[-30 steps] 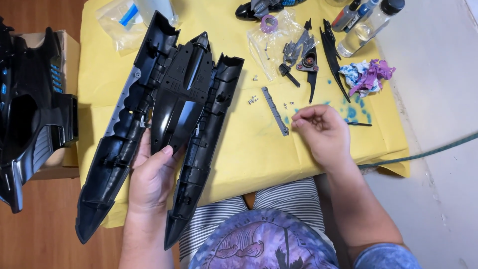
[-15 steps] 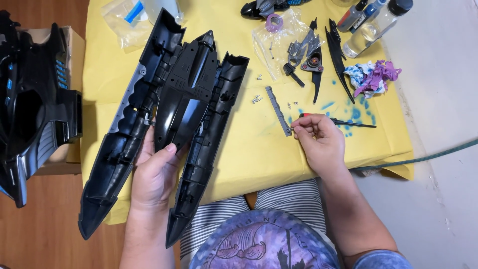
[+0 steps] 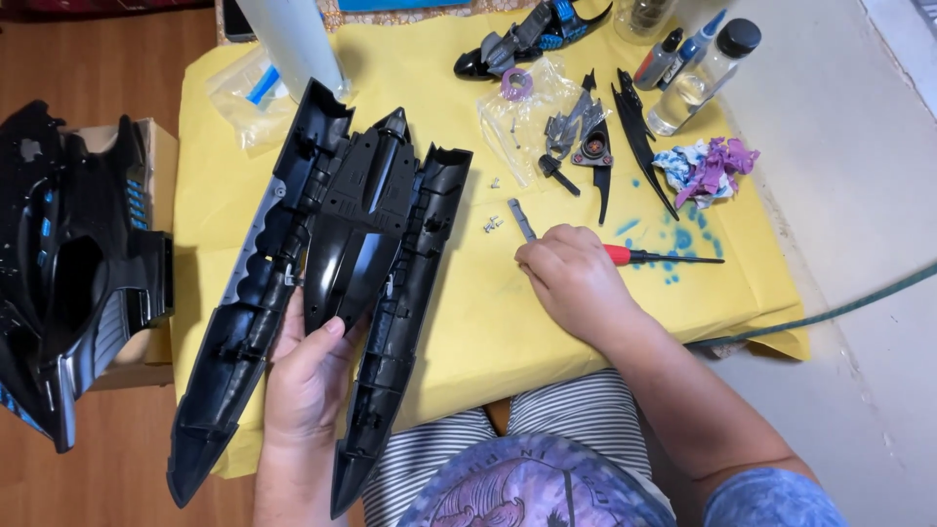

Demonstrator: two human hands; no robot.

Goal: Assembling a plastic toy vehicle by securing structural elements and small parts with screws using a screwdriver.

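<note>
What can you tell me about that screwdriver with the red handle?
The screwdriver lies flat on the yellow table cover, pointing right. It has a red handle, seemingly plastic, and a thin dark shaft, seemingly metal, that ends over blue paint spots. The right hand covers most of the handle; only its front end shows. Whether the fingers clasp it cannot be told.
</note>
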